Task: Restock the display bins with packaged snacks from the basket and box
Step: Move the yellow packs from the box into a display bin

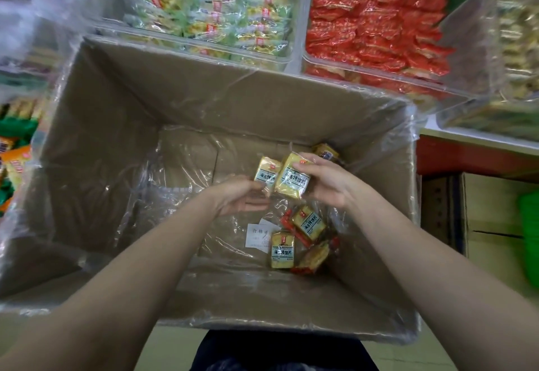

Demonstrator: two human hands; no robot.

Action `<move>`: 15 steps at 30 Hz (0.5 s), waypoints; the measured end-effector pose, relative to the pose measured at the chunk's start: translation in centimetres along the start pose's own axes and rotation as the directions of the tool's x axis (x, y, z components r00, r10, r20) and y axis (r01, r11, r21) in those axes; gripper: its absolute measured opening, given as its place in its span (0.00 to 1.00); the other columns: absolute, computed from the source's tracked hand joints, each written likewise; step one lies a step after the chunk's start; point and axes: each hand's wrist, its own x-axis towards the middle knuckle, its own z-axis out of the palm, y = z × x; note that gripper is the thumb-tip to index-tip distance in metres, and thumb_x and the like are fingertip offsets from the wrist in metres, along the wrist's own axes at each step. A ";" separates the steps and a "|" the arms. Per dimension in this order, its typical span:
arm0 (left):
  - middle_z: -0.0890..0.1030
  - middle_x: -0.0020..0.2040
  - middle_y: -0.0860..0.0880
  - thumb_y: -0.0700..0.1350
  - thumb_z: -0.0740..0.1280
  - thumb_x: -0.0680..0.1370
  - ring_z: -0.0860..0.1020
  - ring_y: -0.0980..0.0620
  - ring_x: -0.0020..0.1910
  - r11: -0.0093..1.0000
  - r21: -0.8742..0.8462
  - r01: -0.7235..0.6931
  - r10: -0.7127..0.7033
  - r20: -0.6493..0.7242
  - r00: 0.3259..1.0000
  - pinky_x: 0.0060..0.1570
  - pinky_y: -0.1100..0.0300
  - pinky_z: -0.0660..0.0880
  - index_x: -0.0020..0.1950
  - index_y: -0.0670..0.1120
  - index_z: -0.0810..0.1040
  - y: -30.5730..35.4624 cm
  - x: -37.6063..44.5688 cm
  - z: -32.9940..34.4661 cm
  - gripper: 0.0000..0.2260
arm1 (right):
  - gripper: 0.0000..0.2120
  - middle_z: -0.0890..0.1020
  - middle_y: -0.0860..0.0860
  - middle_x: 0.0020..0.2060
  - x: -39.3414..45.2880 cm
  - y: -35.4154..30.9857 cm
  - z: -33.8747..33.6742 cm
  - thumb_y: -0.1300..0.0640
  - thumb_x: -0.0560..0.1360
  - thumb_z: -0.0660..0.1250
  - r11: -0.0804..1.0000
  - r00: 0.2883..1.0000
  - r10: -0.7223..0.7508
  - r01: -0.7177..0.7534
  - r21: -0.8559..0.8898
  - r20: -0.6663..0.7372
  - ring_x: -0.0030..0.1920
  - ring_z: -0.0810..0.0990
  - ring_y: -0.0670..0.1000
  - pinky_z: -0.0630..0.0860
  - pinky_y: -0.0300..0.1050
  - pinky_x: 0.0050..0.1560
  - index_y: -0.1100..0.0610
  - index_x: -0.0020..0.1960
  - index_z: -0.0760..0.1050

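Observation:
Both my arms reach down into a large cardboard box (96,125) lined with clear plastic. My right hand (329,181) grips a yellow snack packet (293,179) by its right side. My left hand (236,195) holds a second yellow packet (266,172) just left of it, fingers curled under it. Three more yellow packets (282,249) lie with red packets (294,229) on the box floor below my hands. Another yellow packet (326,151) lies in the far right corner.
A white paper slip (258,235) lies on the box floor. Behind the box stand clear display bins: green-yellow packets (221,8), red packets (376,23), pale packets (513,58) at right. Orange and green packets (14,154) sit at left; a second cardboard box (493,224) at right.

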 end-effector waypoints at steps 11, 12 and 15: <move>0.78 0.58 0.46 0.40 0.65 0.76 0.75 0.47 0.57 0.371 0.926 -0.071 -0.058 0.100 0.993 0.57 0.57 0.71 0.59 0.43 0.76 -3.4 4.5 2.9 0.12 | 0.37 0.70 0.58 0.67 1.5 -0.6 -0.1 0.46 0.74 0.68 0.461 0.939 -0.241 -0.110 -0.880 -0.244 0.65 0.71 0.59 0.70 0.50 0.62 0.57 0.74 0.54; 0.78 0.59 0.45 0.40 0.66 0.76 0.75 0.46 0.58 0.226 0.971 -0.081 -0.080 0.101 0.992 0.56 0.58 0.71 0.61 0.43 0.76 -4.3 5.3 3.1 0.14 | 0.41 0.68 0.58 0.68 1.4 -0.6 -0.3 0.47 0.73 0.69 0.367 0.953 -0.203 -0.141 -0.919 -0.227 0.66 0.70 0.59 0.69 0.49 0.62 0.57 0.75 0.50; 0.76 0.60 0.50 0.38 0.67 0.75 0.74 0.54 0.57 0.233 0.966 -0.114 -0.057 0.131 0.990 0.50 0.70 0.70 0.66 0.45 0.73 -6.8 6.9 3.7 0.19 | 0.47 0.66 0.58 0.70 0.9 0.3 -0.4 0.47 0.69 0.74 0.090 0.984 0.018 -0.181 -0.979 -0.180 0.67 0.68 0.58 0.70 0.47 0.62 0.61 0.75 0.49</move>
